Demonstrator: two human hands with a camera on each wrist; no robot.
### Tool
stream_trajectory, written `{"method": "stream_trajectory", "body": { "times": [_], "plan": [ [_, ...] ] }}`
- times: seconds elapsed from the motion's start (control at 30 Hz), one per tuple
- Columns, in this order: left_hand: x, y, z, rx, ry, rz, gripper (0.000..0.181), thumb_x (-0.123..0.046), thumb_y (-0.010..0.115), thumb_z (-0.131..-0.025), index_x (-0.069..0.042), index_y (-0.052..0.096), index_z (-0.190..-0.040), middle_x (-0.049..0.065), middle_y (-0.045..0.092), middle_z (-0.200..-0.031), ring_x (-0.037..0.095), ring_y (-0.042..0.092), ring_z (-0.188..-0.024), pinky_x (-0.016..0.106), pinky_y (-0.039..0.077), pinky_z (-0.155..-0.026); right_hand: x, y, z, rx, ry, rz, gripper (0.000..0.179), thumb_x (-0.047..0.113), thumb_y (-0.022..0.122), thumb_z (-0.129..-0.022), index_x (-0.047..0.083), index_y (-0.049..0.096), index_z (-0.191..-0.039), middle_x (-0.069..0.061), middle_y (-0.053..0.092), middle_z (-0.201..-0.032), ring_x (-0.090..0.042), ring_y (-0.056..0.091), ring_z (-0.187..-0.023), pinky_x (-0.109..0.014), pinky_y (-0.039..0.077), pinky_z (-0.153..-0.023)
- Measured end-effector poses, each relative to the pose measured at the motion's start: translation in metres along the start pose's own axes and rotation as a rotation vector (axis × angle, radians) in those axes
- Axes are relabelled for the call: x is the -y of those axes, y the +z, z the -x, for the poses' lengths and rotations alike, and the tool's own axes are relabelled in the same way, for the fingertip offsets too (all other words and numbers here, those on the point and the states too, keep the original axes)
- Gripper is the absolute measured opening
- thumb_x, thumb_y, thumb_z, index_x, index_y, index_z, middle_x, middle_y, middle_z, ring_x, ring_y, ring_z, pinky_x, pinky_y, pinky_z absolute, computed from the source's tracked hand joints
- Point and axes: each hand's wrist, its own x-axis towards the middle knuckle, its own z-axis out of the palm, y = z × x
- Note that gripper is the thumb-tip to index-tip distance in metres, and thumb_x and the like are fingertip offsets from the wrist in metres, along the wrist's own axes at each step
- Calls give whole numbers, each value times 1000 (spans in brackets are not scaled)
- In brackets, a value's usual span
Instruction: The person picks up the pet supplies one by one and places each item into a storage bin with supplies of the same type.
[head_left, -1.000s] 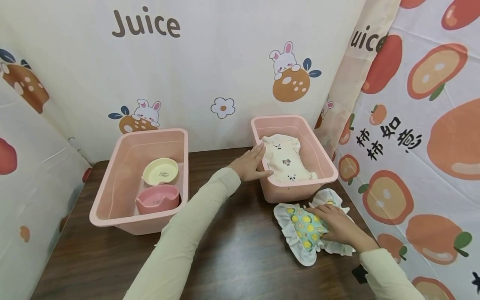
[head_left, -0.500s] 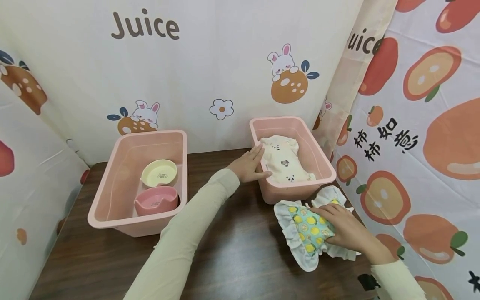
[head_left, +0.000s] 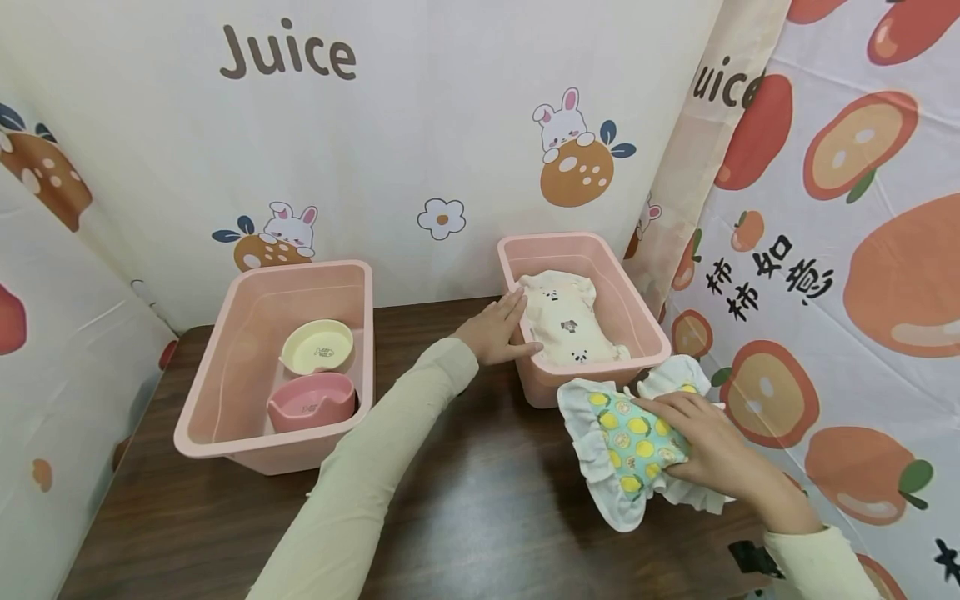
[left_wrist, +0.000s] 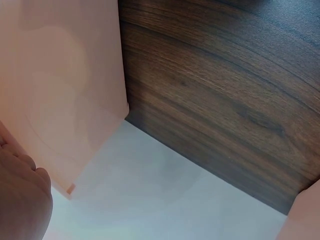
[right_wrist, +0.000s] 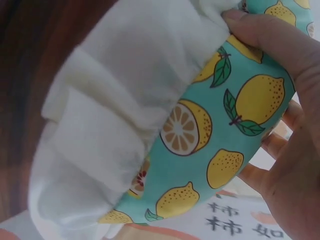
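Observation:
In the head view my right hand (head_left: 712,442) grips a green lemon-print cloth piece with white ruffles (head_left: 637,442), raised beside the front of the right pink basin (head_left: 543,387). The right wrist view shows the thumb on the near face of the lemon-print cloth (right_wrist: 200,135) and the other fingers behind it. My left hand (head_left: 495,331) rests on the left rim of the same basin, fingers straight and thumb spread apart. Inside that basin lies a cream garment with small panda prints (head_left: 566,329). In the left wrist view part of my left hand (left_wrist: 22,200) shows at the rim.
A larger pink basin (head_left: 202,408) stands on the left of the dark wooden table (head_left: 465,500). It contains a yellow bowl (head_left: 318,348) and a pink bowl (head_left: 311,403). Fruit-printed cloth hangs behind and on both sides. A small black object (head_left: 753,558) lies by my right sleeve.
My right hand has lifted the lemon-print cloth off the table and moved it slightly up and right, toward the basin's front rim. The left hand stays on the rim.

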Motion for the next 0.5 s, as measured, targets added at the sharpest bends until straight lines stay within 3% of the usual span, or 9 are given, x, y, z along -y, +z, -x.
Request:
{"method": "stream_trajectory", "body": {
  "times": [0.13,0.5],
  "plan": [
    [0,0,0,-7,2,7,96,-70,37,-90,-7,4,-154,6,-3,-162,17,0,-148,33,11,-119,-1,-17,-4,-16,23,-3,102,13,92,-46,18,50,-139,-4,58,-116,-24,50,-105,-44,43,-73],
    [0,1,-1,7,-8,-6,96,-71,36,-90,-9,1,-154,5,-4,-162,16,-2,-148,32,9,-119,-9,-47,-23,-105,17,-28,93,13,90,-51,12,53,-136,-10,58,-117,-27,49,-106,-37,36,-79]
  ]
}}
